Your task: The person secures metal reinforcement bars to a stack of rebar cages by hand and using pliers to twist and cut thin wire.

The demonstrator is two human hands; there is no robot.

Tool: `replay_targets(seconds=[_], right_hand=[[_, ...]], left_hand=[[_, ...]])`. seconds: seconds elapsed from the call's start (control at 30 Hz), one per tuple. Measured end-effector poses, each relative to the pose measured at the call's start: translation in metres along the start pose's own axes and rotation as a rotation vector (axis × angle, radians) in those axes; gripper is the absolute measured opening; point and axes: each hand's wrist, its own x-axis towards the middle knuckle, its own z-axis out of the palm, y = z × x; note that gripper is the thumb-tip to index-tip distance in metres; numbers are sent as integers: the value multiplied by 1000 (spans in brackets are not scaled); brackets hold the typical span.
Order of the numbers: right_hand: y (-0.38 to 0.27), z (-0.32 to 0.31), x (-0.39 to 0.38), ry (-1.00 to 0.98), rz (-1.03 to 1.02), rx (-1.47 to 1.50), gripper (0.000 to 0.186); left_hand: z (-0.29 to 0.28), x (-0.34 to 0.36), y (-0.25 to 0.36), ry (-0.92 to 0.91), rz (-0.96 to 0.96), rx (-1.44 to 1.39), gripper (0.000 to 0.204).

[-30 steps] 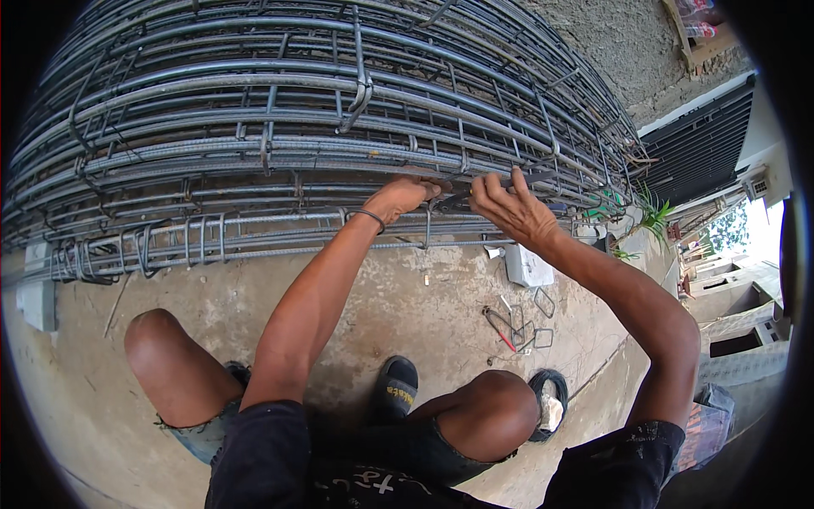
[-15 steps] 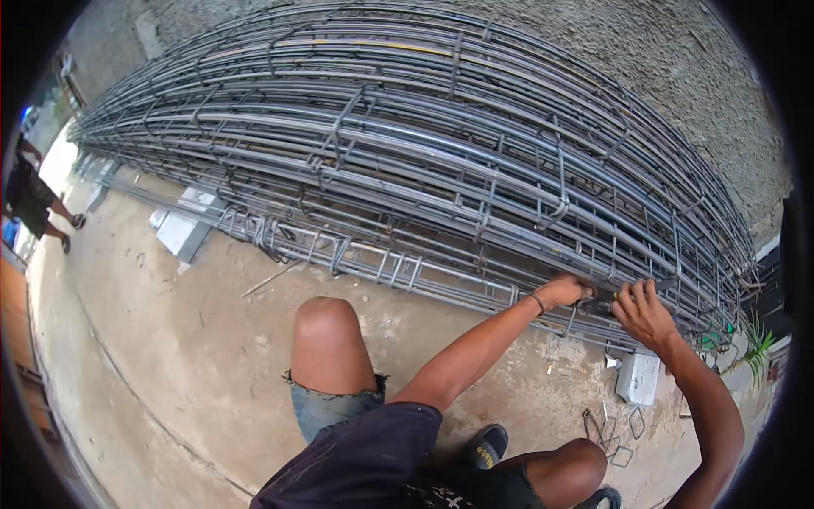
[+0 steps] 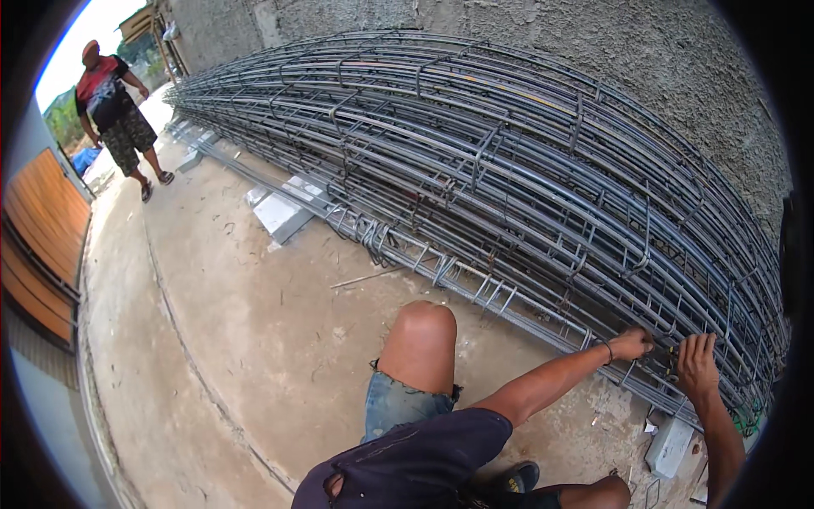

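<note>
Low at the right, both hands meet at the near edge of a long steel rebar cage (image 3: 500, 297). My left hand (image 3: 632, 343) has its fingers curled closed over the bars; what lies inside them is hidden. Just to its right, my right hand (image 3: 698, 365) is bent closed around a small dark thing with a yellow spot (image 3: 671, 351), too small and covered to name. Square wire stirrups wrap the long bars, and several loose ones are bunched together (image 3: 373, 237) farther left along the cage.
Behind rises a tall stack of rebar cages (image 3: 475, 140) against a rough wall (image 3: 610, 55). Pale blocks (image 3: 284, 212) support the near cage, one (image 3: 670, 445) close to my right forearm. A thin rod (image 3: 366, 277) lies on the concrete. Far left, a person (image 3: 110, 106) stands by a wooden gate (image 3: 42, 237).
The view has swung left, so the scene sits farther right and the standing person shows in full. Both hands stay close together at the same stretch of the cage.
</note>
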Motion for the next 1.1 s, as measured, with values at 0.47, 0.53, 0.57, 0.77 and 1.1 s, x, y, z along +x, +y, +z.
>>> replay_targets(seconds=[0.47,0.53,0.57,0.77,1.1], right_hand=[[3,0,10,-324,74,165,31],[3,2,13,-352,5,241,32],[0,1,16,-415,14,327,32],[16,-2,-21,-572,125,540,36],[19,-28,-8,-1281,589,1523,27]], left_hand=[[1,-36,12,78,257,288,47],[-1,-41,4,79,243,279,44],[-5,-45,-2,81,230,277,42],[5,-40,19,-16,253,227,32],[27,-85,20,559,235,-194,36]])
